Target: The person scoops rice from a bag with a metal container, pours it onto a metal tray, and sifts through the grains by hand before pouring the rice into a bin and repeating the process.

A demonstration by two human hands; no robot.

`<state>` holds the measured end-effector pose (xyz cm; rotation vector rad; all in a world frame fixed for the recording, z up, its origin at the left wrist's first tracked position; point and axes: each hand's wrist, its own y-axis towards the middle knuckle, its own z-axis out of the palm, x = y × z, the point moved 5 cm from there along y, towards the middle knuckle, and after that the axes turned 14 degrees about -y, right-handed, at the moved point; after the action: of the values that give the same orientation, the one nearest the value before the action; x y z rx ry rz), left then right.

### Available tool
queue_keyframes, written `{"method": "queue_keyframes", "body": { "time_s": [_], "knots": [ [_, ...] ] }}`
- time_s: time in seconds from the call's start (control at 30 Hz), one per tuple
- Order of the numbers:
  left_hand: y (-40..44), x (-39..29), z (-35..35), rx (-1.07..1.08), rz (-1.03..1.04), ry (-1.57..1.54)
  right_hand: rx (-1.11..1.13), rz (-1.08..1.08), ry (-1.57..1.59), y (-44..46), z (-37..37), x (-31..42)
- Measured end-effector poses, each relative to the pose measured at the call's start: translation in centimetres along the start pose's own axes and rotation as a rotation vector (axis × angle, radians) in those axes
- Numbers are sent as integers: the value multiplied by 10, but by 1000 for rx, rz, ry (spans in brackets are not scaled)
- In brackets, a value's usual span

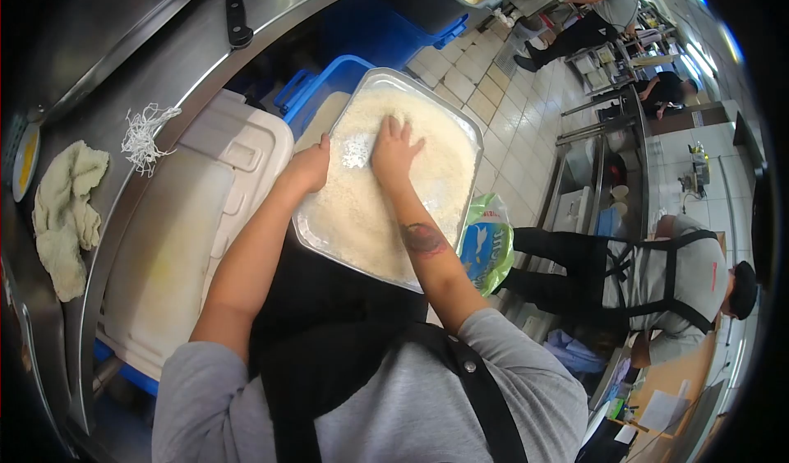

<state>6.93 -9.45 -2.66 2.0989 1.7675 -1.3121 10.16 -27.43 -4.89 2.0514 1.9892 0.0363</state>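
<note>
A rectangular metal tray holds a spread layer of pale, fine crumbs, with a patch of bare metal showing near its left side. My left hand grips the tray's left edge, thumb up on the rim and its other fingers mostly hidden underneath. Flat on the crumbs lies my right hand, fingers spread, just right of the bare patch. Below the tray's upper left corner is a blue bin with similar pale material in it.
On the steel counter at left are a knife, a crumpled cloth and white netting. A lidded pale container stands below. A green-blue bag and a person in a black apron are at right.
</note>
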Motion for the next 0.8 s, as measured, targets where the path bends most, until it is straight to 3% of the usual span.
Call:
{"method": "queue_keyframes", "body": {
  "time_s": [0.07,0.17,0.37,0.4,0.53,0.63,0.8],
  "knots": [
    [-2,-3,-2,3,7,6,-59,53,-31,-14,-2,-24],
    [-5,-4,-4,17,-2,2,96,159,150,-47,-22,-46],
    [4,4,5,-68,76,67,258,-10,576,-91,-45,-67],
    [4,4,6,-71,75,72,164,-4,613,-87,-55,-70],
    [8,8,7,-77,77,73,142,110,646,-57,-117,-81],
    [12,7,7,-73,82,57,-66,-46,586,-43,-150,-82],
    [12,8,5,-54,91,67,-2,58,778,-45,-166,-90]
  ]
}}
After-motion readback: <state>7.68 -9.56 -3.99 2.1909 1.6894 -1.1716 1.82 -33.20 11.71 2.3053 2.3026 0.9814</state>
